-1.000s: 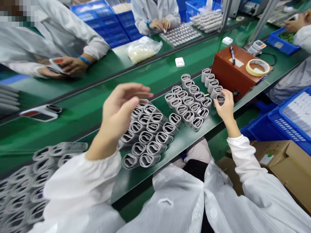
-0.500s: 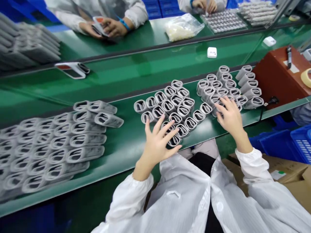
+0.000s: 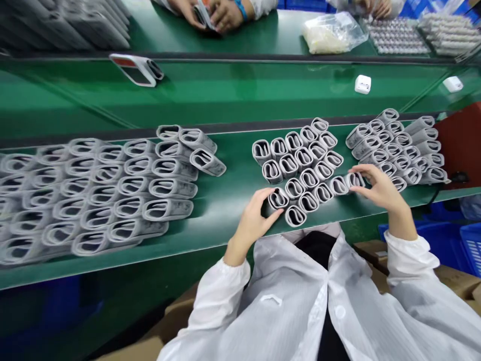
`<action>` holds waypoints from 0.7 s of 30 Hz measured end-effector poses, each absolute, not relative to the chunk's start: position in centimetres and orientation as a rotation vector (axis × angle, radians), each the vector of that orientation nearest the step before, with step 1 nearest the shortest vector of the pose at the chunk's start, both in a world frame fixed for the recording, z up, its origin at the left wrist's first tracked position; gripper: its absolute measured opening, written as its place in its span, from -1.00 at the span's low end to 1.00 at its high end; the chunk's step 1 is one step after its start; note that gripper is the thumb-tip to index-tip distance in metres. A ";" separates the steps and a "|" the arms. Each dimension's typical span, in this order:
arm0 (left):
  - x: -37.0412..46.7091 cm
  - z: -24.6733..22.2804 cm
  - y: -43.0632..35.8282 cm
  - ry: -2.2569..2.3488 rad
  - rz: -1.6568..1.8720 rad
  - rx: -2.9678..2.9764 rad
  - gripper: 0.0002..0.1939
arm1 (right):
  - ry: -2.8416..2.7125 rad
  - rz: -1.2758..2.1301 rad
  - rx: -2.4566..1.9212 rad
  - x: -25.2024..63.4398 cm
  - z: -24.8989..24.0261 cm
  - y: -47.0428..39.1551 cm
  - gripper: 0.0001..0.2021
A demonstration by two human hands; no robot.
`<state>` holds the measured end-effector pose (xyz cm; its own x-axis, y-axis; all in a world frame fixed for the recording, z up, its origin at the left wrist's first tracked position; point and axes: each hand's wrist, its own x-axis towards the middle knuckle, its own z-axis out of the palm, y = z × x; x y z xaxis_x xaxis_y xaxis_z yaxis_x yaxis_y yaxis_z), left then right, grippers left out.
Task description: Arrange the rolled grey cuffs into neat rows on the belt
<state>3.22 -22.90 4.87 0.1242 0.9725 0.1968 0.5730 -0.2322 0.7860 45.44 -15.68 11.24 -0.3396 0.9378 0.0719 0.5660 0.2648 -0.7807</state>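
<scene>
Upright grey rolled cuffs [image 3: 308, 178] stand in a cluster on the green bench in front of me. At the cluster's near left, my left hand [image 3: 257, 215] has its fingers and thumb around one rolled cuff [image 3: 278, 198]. Across the cluster, my right hand [image 3: 379, 188] pinches the end cuff [image 3: 354, 181] of a short slanting row between thumb and fingers. Just beyond that hand is a second cluster of rolled cuffs [image 3: 394, 149]. How tightly either hand grips cannot be seen.
Many more grey cuffs [image 3: 107, 193] lie in stacked rows at the left. A brown box [image 3: 460, 145] bounds the right end. On the raised far bench are a co-worker's hands [image 3: 225, 15], a plastic bag [image 3: 334, 32] and a tray of small parts [image 3: 396, 36].
Both hands have come down from hovering with spread fingers and closed around cuffs at opposite sides of the middle cluster. The view has shifted, so the benches appear further right and the far bench higher.
</scene>
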 end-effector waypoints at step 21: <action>10.9 9.9 -27.3 1.509 0.418 2.321 0.11 | -1.679 1.081 -1.204 38.9 5.3 -1.6 -0.23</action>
<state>10.94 -27.27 9.88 0.3923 0.9179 0.0596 0.8178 -0.3778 0.4342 38.93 -1.62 5.30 -0.2386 0.9640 0.1171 0.2926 0.1864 -0.9379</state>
